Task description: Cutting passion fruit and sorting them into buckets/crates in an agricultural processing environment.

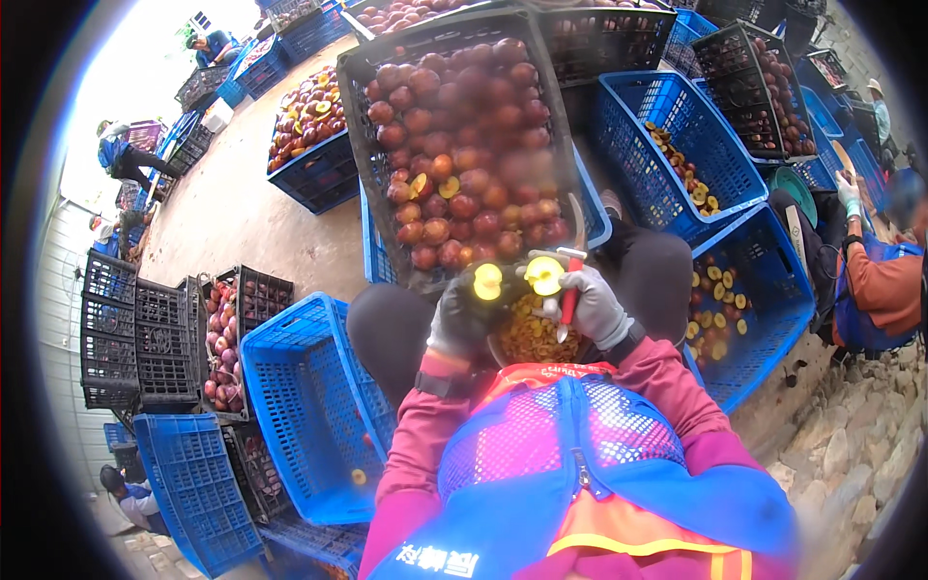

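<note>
"What do the fingers have hold of?"

"The gloved left hand (458, 319) has its fingers curled closed on a yellow fruit half (488, 281), cut face toward the camera. The gloved right hand (597, 307) is bent snugly round a red-handled tool (572, 298), with a second half (543, 275) at its fingertips, just beside the first."

"And right below those fingers?"

"A round bowl (496, 347), with a heap of small yellow-brown pieces (537, 331) in it. The vest and gloves hide part of its rim."

"Straight ahead of the fingertips?"

"A black crate (352, 164), well filled with whole reddish-purple fruit (464, 198); a few yellow cut faces show at the part nearer the hands. It sits over a blue crate (375, 246), whose contents I can't see."

"Off to the right of the fingers?"

"Two more: the farther blue basket (717, 108) has cut halves along one side, and the nearer blue basket (773, 307) has halves scattered over its floor."

"Left of them?"

"A large blue bin (300, 425), with a yellow piece (359, 477) toward its near end. Beyond that, a black side crate (268, 300) holds whole fruit."
</note>
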`<state>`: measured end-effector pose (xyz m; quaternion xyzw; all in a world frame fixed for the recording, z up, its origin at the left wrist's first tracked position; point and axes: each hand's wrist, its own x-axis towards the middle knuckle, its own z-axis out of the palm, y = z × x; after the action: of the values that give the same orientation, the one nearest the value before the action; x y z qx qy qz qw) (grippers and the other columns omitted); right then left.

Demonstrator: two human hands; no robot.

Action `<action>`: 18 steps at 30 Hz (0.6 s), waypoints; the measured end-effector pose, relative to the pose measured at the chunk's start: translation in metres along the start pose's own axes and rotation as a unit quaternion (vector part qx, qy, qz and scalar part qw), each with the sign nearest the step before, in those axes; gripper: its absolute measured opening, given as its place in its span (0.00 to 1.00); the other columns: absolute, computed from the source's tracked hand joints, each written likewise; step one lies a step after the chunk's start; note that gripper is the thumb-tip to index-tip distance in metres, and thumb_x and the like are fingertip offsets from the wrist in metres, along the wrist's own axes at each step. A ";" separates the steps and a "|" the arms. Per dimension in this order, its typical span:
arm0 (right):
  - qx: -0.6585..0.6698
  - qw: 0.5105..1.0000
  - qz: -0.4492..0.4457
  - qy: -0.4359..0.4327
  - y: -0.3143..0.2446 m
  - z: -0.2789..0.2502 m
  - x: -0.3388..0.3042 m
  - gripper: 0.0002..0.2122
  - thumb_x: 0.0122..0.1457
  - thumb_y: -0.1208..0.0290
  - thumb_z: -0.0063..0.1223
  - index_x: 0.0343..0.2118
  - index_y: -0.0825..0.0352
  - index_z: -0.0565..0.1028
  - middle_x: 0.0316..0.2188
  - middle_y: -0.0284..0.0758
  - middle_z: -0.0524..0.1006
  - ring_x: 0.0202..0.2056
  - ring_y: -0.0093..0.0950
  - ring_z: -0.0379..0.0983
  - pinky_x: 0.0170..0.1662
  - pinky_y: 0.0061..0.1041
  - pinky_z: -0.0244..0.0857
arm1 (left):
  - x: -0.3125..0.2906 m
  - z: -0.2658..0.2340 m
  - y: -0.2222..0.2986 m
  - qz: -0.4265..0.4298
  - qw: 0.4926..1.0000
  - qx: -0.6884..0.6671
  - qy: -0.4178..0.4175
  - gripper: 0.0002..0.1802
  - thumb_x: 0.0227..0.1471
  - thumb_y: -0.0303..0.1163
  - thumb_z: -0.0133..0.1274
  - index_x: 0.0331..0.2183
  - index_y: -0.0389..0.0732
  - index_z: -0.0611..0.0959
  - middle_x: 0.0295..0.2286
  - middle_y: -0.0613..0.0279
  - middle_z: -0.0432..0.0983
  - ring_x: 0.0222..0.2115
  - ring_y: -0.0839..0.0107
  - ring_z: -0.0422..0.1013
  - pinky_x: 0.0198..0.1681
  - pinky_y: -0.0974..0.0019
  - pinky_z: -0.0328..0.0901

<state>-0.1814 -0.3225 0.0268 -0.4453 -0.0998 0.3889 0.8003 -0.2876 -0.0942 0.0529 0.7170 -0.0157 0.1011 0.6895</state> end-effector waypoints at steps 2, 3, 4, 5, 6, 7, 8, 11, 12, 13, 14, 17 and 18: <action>-0.026 0.999 -0.037 0.009 0.000 0.001 -0.001 0.24 0.64 0.74 0.47 0.64 0.72 0.73 0.48 0.39 0.82 0.32 0.23 0.81 0.41 0.28 0.78 | -0.005 0.003 -0.003 -0.011 0.999 -0.024 0.019 0.26 0.59 0.29 0.68 0.57 0.38 0.80 0.48 0.60 0.84 0.48 0.68 0.79 0.54 0.63 0.73; -0.039 0.998 -0.056 0.017 -0.001 -0.001 -0.003 0.22 0.65 0.76 0.48 0.62 0.73 0.76 0.43 0.36 0.84 0.32 0.21 0.80 0.36 0.22 0.76 | -0.004 0.008 -0.001 -0.036 0.997 -0.053 0.041 0.26 0.59 0.29 0.67 0.57 0.38 0.81 0.49 0.60 0.84 0.49 0.69 0.79 0.55 0.63 0.72; -0.052 0.996 -0.066 0.029 -0.002 -0.003 -0.004 0.21 0.66 0.75 0.48 0.61 0.73 0.76 0.42 0.36 0.84 0.32 0.21 0.81 0.36 0.22 0.77 | -0.004 0.010 0.003 -0.037 0.997 -0.054 0.039 0.26 0.59 0.29 0.67 0.57 0.38 0.81 0.49 0.60 0.84 0.49 0.69 0.79 0.55 0.63 0.72; -0.015 0.998 -0.060 0.035 -0.003 -0.006 -0.007 0.21 0.67 0.76 0.47 0.61 0.73 0.77 0.42 0.36 0.84 0.32 0.21 0.81 0.36 0.22 0.77 | -0.003 0.012 0.007 -0.027 0.999 -0.033 0.009 0.24 0.60 0.28 0.65 0.57 0.38 0.81 0.49 0.61 0.83 0.49 0.69 0.79 0.55 0.62 0.72; 0.023 0.998 -0.053 0.040 -0.005 -0.006 -0.011 0.20 0.67 0.76 0.47 0.60 0.74 0.77 0.42 0.36 0.84 0.32 0.21 0.81 0.36 0.22 0.77 | -0.002 0.014 0.007 -0.024 0.999 -0.022 -0.006 0.23 0.60 0.28 0.65 0.57 0.38 0.81 0.49 0.61 0.83 0.49 0.69 0.78 0.56 0.62 0.72; 0.023 0.997 -0.053 0.043 -0.006 -0.007 -0.013 0.20 0.67 0.76 0.47 0.60 0.74 0.77 0.42 0.36 0.84 0.32 0.21 0.81 0.36 0.22 0.77 | -0.001 0.015 0.008 -0.019 1.000 -0.012 -0.022 0.23 0.61 0.27 0.64 0.57 0.38 0.82 0.49 0.62 0.83 0.49 0.68 0.78 0.56 0.62 0.72; -0.007 0.997 -0.066 0.045 -0.008 -0.008 -0.014 0.20 0.67 0.76 0.47 0.60 0.74 0.77 0.43 0.36 0.84 0.32 0.22 0.81 0.37 0.23 0.77 | 0.000 0.016 0.002 -0.050 0.998 0.010 -0.035 0.22 0.63 0.28 0.61 0.58 0.39 0.81 0.49 0.62 0.83 0.49 0.68 0.78 0.55 0.62 0.73; -0.129 0.985 -0.106 0.051 -0.009 -0.011 -0.016 0.20 0.67 0.76 0.48 0.61 0.74 0.76 0.44 0.37 0.84 0.33 0.22 0.82 0.38 0.24 0.78 | -0.003 0.012 -0.039 -0.205 0.973 -0.105 -0.033 0.22 0.66 0.33 0.57 0.60 0.38 0.80 0.51 0.61 0.82 0.51 0.67 0.77 0.55 0.62 0.72; -0.174 0.976 -0.121 0.052 -0.009 -0.011 -0.016 0.20 0.67 0.75 0.48 0.61 0.73 0.76 0.45 0.37 0.83 0.33 0.23 0.82 0.38 0.24 0.78 | -0.003 0.010 -0.057 -0.318 0.918 -0.237 -0.015 0.24 0.67 0.36 0.55 0.61 0.36 0.80 0.52 0.59 0.82 0.53 0.66 0.76 0.57 0.62 0.70; -0.219 0.965 -0.133 0.049 -0.008 -0.009 -0.015 0.21 0.67 0.75 0.48 0.61 0.73 0.76 0.45 0.37 0.83 0.34 0.23 0.82 0.38 0.24 0.78 | -0.006 0.009 -0.068 -0.318 0.918 -0.238 -0.011 0.24 0.67 0.36 0.55 0.61 0.36 0.80 0.52 0.59 0.82 0.53 0.66 0.76 0.57 0.62 0.70; -0.114 0.989 -0.094 0.026 -0.009 -0.007 -0.014 0.21 0.66 0.76 0.50 0.62 0.73 0.75 0.46 0.37 0.83 0.34 0.23 0.82 0.39 0.24 0.78 | -0.009 0.009 -0.080 -0.263 0.954 -0.147 0.010 0.25 0.69 0.40 0.52 0.61 0.37 0.80 0.50 0.60 0.82 0.50 0.66 0.77 0.54 0.61 0.71; -0.053 0.998 -0.031 0.031 -0.023 0.016 -0.020 0.24 0.67 0.75 0.48 0.66 0.72 0.71 0.47 0.40 0.83 0.31 0.24 0.81 0.35 0.24 0.77 | 0.005 0.025 -0.011 -0.209 0.958 -0.194 -0.032 0.24 0.72 0.45 0.50 0.59 0.40 0.80 0.47 0.63 0.82 0.45 0.69 0.78 0.49 0.63 0.74; -0.097 0.995 -0.007 0.036 -0.023 0.032 -0.017 0.26 0.69 0.73 0.45 0.69 0.72 0.68 0.48 0.43 0.83 0.28 0.25 0.81 0.31 0.25 0.76 | 0.007 0.024 0.021 -0.200 0.922 -0.323 -0.072 0.22 0.74 0.46 0.50 0.58 0.43 0.81 0.47 0.67 0.82 0.43 0.71 0.78 0.45 0.65 0.75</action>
<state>-0.1968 -0.3212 0.0664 -0.5339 -0.1117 0.3556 0.7590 -0.2815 -0.1185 0.0740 0.4493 0.0469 -0.1019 0.8863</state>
